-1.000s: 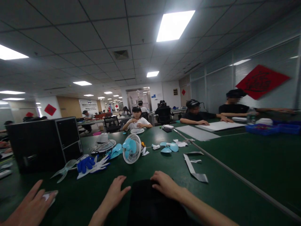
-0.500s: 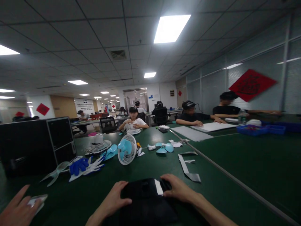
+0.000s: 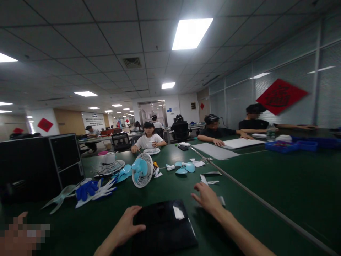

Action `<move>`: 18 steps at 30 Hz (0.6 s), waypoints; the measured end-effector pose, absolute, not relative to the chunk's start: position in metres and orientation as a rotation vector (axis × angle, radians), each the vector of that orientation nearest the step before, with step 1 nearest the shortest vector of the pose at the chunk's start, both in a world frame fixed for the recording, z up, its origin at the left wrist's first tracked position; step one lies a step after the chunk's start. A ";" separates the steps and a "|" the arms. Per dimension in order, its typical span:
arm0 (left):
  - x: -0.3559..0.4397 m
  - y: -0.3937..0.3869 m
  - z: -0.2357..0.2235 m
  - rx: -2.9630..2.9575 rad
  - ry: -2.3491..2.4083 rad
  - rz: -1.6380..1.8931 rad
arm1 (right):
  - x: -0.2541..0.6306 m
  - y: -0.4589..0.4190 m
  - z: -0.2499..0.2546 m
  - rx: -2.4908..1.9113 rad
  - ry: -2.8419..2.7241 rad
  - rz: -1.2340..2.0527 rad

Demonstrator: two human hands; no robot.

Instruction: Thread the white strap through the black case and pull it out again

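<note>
- Our left hand (image 3: 127,225) grips the case (image 3: 165,231) by its left edge, thumb on top.
- Our right hand (image 3: 209,201) is open, fingers parted, off to the case's right.
- Strips (image 3: 204,179) lie just beyond it.
- Past our left hand: gloves (image 3: 86,190) leftward, a fan (image 3: 140,169) ahead.

Place: you are in a large open office, which looks also like a workshop | Above you: tiled ceiling (image 3: 114,46) with bright light panels (image 3: 192,33) | Right of you: glass partition (image 3: 237,89) with blinds (image 3: 330,106) | Beyond: office chairs (image 3: 180,132), wall sign (image 3: 99,119) | Before you: green worktop (image 3: 261,206) with fan parts (image 3: 140,166), co-workers (image 3: 149,141) seated around
</note>
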State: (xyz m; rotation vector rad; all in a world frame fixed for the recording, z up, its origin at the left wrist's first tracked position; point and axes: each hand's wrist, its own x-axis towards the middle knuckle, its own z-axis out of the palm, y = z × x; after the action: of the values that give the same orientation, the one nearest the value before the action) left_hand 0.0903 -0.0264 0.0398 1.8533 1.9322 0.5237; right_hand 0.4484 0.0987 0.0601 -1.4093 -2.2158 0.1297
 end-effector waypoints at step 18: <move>0.090 -0.024 0.036 1.869 1.929 0.551 | 0.495 0.129 0.050 -1.833 -2.189 0.069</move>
State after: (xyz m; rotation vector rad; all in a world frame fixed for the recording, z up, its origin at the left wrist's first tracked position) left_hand 0.0901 -0.0236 0.0364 1.8686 1.9290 0.5507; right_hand 0.4947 0.1286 0.0497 -1.8333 -2.1892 0.0687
